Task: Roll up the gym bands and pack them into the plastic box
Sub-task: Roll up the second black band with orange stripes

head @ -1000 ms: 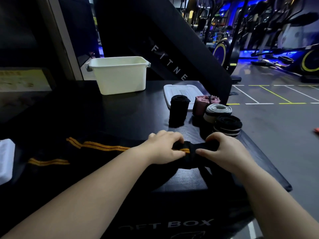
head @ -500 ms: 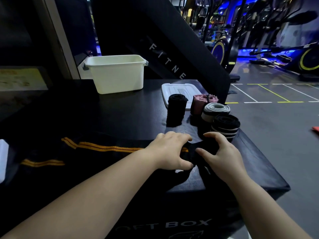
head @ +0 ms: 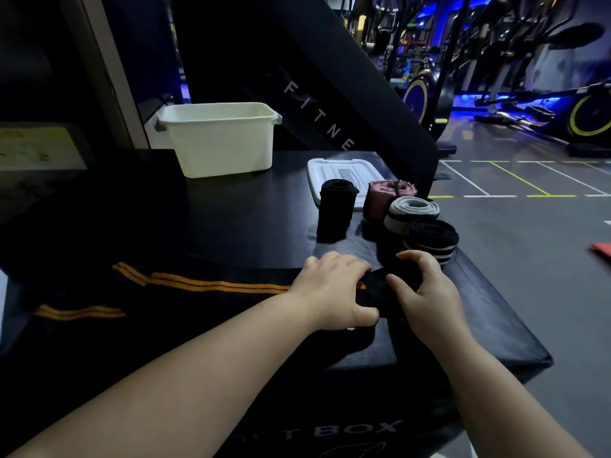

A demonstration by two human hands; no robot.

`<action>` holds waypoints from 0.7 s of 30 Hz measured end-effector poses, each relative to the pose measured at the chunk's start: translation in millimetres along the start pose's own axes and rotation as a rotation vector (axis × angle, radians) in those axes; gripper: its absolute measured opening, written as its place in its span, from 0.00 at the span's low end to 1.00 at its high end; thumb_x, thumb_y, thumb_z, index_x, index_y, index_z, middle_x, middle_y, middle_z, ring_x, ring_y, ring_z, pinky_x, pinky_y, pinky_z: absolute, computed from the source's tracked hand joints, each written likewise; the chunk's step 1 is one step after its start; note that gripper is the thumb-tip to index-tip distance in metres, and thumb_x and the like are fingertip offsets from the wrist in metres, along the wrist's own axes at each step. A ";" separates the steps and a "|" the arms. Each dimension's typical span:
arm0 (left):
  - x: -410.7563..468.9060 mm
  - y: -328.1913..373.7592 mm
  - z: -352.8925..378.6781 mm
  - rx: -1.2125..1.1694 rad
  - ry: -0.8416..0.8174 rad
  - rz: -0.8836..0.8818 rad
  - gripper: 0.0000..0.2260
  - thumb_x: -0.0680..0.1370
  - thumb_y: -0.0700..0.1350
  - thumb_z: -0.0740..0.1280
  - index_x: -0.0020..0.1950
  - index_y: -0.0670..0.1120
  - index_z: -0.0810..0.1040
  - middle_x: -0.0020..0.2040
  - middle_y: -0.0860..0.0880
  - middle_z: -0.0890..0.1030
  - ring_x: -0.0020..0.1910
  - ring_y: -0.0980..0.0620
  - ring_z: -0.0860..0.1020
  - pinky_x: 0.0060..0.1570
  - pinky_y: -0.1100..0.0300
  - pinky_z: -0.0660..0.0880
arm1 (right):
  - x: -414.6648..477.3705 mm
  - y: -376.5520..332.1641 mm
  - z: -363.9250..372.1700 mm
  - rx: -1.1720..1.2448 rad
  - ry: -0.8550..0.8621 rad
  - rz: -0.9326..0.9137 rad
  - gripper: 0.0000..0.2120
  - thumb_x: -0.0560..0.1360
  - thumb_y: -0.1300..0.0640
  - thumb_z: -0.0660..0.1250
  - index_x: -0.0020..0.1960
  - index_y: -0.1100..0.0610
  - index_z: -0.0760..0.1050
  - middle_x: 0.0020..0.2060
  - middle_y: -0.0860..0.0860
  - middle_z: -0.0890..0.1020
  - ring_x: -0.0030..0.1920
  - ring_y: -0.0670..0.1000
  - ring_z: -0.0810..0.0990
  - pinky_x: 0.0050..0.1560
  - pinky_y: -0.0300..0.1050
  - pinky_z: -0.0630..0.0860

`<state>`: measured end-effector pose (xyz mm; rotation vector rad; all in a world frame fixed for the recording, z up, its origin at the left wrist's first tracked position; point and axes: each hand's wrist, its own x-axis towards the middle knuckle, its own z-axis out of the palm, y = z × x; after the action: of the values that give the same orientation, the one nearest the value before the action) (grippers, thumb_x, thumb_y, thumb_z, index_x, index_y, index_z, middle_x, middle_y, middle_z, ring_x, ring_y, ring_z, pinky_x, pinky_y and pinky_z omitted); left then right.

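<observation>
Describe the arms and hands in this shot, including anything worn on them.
Both arms are bare: the left forearm and the right forearm show no sleeve anywhere in view. The left hand and the right hand wear no gloves, and no watch, ring or wristband shows on either.

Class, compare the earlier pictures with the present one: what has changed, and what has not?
The left hand has shifted toward the right hand, so less of the orange-striped black band shows between them; both still grip it. The four rolled bands, plastic box and lid stayed put.
</observation>
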<state>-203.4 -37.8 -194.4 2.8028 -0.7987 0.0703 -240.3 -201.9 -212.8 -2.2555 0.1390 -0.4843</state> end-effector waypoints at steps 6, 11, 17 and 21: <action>-4.7 -4.6 3.4 0.105 -0.051 0.050 0.35 0.75 0.67 0.59 0.77 0.52 0.57 0.73 0.51 0.63 0.72 0.49 0.59 0.69 0.49 0.56 | 0.4 -0.1 0.0 -0.034 0.009 0.000 0.13 0.75 0.55 0.69 0.58 0.48 0.72 0.41 0.40 0.75 0.40 0.44 0.73 0.41 0.39 0.65; -8.5 -9.0 1.0 0.128 -0.128 0.056 0.41 0.74 0.72 0.53 0.80 0.51 0.48 0.77 0.51 0.57 0.75 0.49 0.53 0.72 0.50 0.51 | -0.6 -3.6 -0.4 -0.046 -0.002 0.010 0.10 0.77 0.55 0.68 0.57 0.50 0.71 0.41 0.42 0.74 0.43 0.45 0.72 0.42 0.41 0.63; -8.1 -14.9 3.3 0.077 -0.164 0.033 0.35 0.78 0.68 0.48 0.80 0.50 0.46 0.79 0.51 0.54 0.76 0.50 0.50 0.73 0.49 0.49 | -2.1 -8.7 1.1 -0.139 -0.022 -0.019 0.10 0.76 0.56 0.68 0.57 0.51 0.71 0.43 0.45 0.75 0.44 0.47 0.71 0.43 0.42 0.64; -16.3 -24.9 0.5 0.085 -0.162 0.012 0.36 0.78 0.68 0.50 0.80 0.49 0.49 0.78 0.50 0.55 0.75 0.49 0.51 0.74 0.51 0.49 | -3.5 -14.2 2.0 -0.204 -0.017 -0.017 0.10 0.76 0.57 0.68 0.56 0.52 0.72 0.43 0.45 0.75 0.49 0.52 0.76 0.44 0.44 0.65</action>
<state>-204.2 -9.0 -201.7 2.9131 -0.8678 -0.1259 -243.5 -190.1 -204.5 -2.4618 0.1674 -0.4779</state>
